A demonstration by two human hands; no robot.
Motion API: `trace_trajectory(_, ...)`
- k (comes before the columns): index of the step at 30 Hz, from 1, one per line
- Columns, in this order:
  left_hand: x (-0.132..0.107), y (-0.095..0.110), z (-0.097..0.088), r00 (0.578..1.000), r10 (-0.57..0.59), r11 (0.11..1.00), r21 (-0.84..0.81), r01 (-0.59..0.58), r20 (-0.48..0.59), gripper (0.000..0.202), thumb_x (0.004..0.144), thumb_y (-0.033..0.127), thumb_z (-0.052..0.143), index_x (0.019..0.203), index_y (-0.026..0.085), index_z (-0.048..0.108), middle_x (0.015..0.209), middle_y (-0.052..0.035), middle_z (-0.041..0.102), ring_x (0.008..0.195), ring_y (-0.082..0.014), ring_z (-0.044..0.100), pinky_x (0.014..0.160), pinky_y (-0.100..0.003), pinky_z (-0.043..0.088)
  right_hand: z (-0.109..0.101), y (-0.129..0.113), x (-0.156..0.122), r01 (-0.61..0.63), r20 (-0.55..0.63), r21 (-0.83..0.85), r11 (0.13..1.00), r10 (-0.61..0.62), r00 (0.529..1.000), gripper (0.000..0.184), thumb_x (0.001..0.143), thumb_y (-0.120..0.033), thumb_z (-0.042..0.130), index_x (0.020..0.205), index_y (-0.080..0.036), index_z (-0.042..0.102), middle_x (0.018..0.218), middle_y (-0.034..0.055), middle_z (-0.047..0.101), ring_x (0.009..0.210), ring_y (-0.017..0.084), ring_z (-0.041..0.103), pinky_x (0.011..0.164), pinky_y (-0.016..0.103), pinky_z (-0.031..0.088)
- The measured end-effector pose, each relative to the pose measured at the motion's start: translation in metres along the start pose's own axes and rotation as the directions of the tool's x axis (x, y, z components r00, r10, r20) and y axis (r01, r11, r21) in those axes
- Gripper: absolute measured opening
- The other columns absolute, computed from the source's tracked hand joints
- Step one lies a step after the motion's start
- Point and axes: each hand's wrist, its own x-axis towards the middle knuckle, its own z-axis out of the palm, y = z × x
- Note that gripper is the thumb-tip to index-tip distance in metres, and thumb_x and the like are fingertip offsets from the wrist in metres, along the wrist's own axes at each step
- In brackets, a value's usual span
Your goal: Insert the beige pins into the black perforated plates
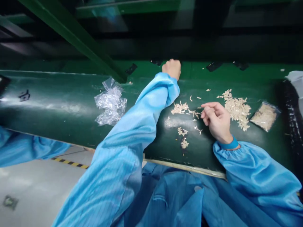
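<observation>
My left hand is closed in a fist at the far side of the green work surface, knuckles up. Its fingertips are turned away, so whatever they may hold is hidden. Lower right, my right hand has its fingers curled and thumb against the index finger. A small pale strip lies at its fingertips; I cannot tell whether it is gripped. Left of this hand are a small pile of pale pieces and a few scattered ones. A larger heap of the same pieces lies just beyond it on the right.
A clear zip bag filled with pale pieces lies at the right. Several clear plastic bags are bunched left of my left sleeve. A green post slants down to the surface. Another person's blue sleeve shows at the left edge.
</observation>
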Motion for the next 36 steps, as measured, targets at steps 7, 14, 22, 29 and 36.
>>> trace_trajectory(7, -0.059, -0.05, -0.004, 0.988, 0.071, 0.947, -0.302, -0.109, -0.136, 0.006, 0.093, 0.025, 0.066, 0.093, 0.019, 0.064, 0.091, -0.0055, 0.07, 0.096, -0.0235, 0.07, 0.091, -0.039, 0.053, 0.002, -0.011, -0.009, 0.125, 0.471, -0.417, 0.9, 0.096, 0.877, 0.015, 0.092, -0.034, 0.07, 0.093, -0.019, 0.074, 0.07, 0.0007, 0.068, 0.054, 0.011, 0.055, 0.053, 0.026, 0.043)
trace_trajectory(14, -0.162, -0.053, 0.008, 0.995, 0.093, 0.428, -0.903, -0.024, 0.018, 0.02, 0.09, 0.023, 0.068, 0.089, 0.02, 0.049, 0.09, -0.0037, 0.073, 0.081, -0.016, 0.072, 0.073, -0.028, 0.057, 0.007, -0.017, -0.02, 0.456, 0.607, -0.699, 0.551, 0.121, 0.785, 0.007, 0.092, -0.024, 0.067, 0.095, -0.019, 0.071, 0.092, 0.0049, 0.07, 0.076, 0.018, 0.062, 0.07, 0.03, 0.043)
trace_trajectory(22, -0.198, -0.034, -0.009, 0.836, 0.36, 0.396, -0.879, 0.266, 0.415, 0.01, 0.093, 0.014, 0.06, 0.101, 0.017, 0.055, 0.081, -0.0038, 0.074, 0.074, -0.014, 0.072, 0.066, -0.025, 0.06, 0.01, -0.023, -0.027, 0.422, 0.619, -0.704, 0.571, 0.202, 0.759, 0.008, 0.093, -0.019, 0.057, 0.088, -0.02, 0.062, 0.084, 0.0038, 0.067, 0.07, 0.016, 0.059, 0.067, 0.028, 0.041)
trace_trajectory(29, -0.209, -0.03, -0.005, 0.756, 0.391, 0.534, -0.798, 0.277, 0.524, 0.007, 0.097, 0.024, 0.055, 0.1, 0.019, 0.051, 0.093, -0.0052, 0.073, 0.081, -0.0185, 0.074, 0.058, -0.028, 0.061, 0.007, -0.027, -0.02, 0.432, 0.647, -0.67, 0.604, 0.191, 0.738, 0.01, 0.088, -0.019, 0.059, 0.079, -0.019, 0.062, 0.073, -0.0005, 0.064, 0.059, 0.012, 0.05, 0.063, 0.026, 0.036)
trace_trajectory(36, -0.206, -0.036, -0.011, 0.822, 0.47, 0.718, -0.681, -0.143, 0.322, 0.025, 0.088, 0.037, 0.069, 0.1, 0.018, 0.059, 0.092, -0.0017, 0.068, 0.079, -0.0151, 0.063, 0.069, -0.027, 0.049, 0.01, -0.025, -0.021, 0.375, 0.595, -0.667, 0.643, 0.157, 0.789, 0.009, 0.081, -0.015, 0.063, 0.076, -0.018, 0.07, 0.066, -0.0032, 0.062, 0.055, 0.009, 0.045, 0.061, 0.026, 0.035)
